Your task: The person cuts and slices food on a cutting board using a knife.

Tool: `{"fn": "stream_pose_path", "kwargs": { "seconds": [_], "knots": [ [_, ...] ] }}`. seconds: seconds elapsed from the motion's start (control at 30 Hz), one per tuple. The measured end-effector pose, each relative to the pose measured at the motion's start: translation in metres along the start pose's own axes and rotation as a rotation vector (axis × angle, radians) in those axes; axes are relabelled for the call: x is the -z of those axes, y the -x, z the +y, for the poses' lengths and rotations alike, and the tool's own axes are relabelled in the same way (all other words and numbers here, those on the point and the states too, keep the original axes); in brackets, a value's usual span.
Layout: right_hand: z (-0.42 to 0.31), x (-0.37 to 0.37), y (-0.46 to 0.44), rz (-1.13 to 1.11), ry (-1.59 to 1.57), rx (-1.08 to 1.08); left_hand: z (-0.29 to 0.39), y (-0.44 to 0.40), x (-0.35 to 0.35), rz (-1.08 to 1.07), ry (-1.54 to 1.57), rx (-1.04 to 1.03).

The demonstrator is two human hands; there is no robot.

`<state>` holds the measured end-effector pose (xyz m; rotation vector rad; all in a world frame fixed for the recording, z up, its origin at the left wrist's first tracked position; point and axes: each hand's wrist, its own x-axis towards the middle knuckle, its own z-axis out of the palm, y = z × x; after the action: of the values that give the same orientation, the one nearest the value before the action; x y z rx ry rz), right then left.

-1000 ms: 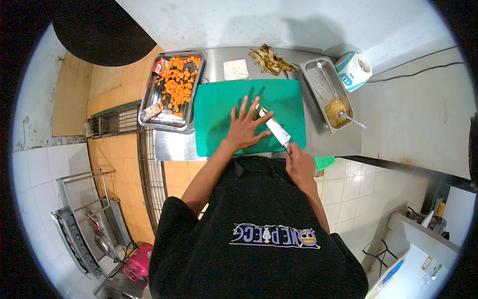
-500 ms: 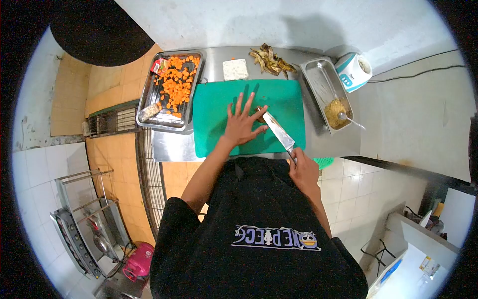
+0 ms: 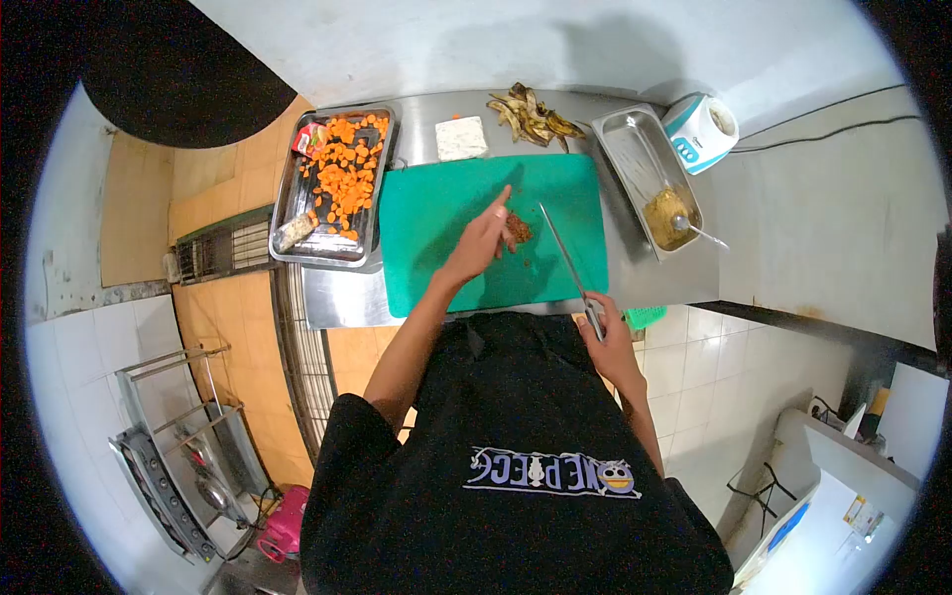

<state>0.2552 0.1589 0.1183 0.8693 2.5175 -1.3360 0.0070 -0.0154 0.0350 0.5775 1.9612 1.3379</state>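
My right hand (image 3: pixel 610 340) grips the handle of a kitchen knife (image 3: pixel 565 250) at the front right of the green cutting board (image 3: pixel 436 213). The blade is turned edge-on and points away from me over the board. Beside it lies a small heap of brown chopped bits (image 3: pixel 520 229), of a kind I cannot make out. My left hand (image 3: pixel 481 243) is turned sideways at the heap's left side. Its index finger stretches forward and the other fingers hang apart near the bits, with nothing held.
Left of the board stands a metal tray (image 3: pixel 281 213) with sliced carrots (image 3: pixel 347 177) and a red packet (image 3: pixel 309 141). Behind are a white block (image 3: pixel 461 139) and dark peels (image 3: pixel 534 117). To the right are a steel pan (image 3: pixel 635 164) with yellowish mash and a spoon, and a white-blue appliance (image 3: pixel 702 134).
My left hand has lifted off the blade, turned sideways and moved slightly left. The knife has rolled from flat to edge-on and shifted right, uncovering the brown bits.
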Motion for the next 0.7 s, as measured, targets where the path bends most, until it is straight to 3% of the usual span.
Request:
{"fn": "stream_pose_path", "kwargs": {
  "seconds": [0.07,0.1,0.17,0.2,0.27,0.7],
  "knots": [
    [0.016,-0.009,-0.007,-0.027,-0.073,0.039,0.003,-0.002,0.000,-0.058,0.587,0.103],
    [0.017,-0.010,-0.009,-0.023,-0.076,0.046,0.003,-0.001,0.002,-0.056,0.582,0.097],
    [0.019,-0.014,-0.010,-0.050,-0.123,0.166,0.003,0.006,0.004,-0.197,1.415,0.241],
    [0.017,-0.014,-0.011,-0.050,-0.126,0.169,0.001,0.009,0.003,-0.196,1.412,0.239],
    [0.013,-0.015,-0.010,-0.041,-0.090,0.204,-0.003,0.015,-0.002,-0.239,2.042,0.114],
    [0.021,-0.019,-0.022,-0.057,0.055,0.283,0.017,0.040,-0.005,-0.325,2.238,0.028]
  ]
}}
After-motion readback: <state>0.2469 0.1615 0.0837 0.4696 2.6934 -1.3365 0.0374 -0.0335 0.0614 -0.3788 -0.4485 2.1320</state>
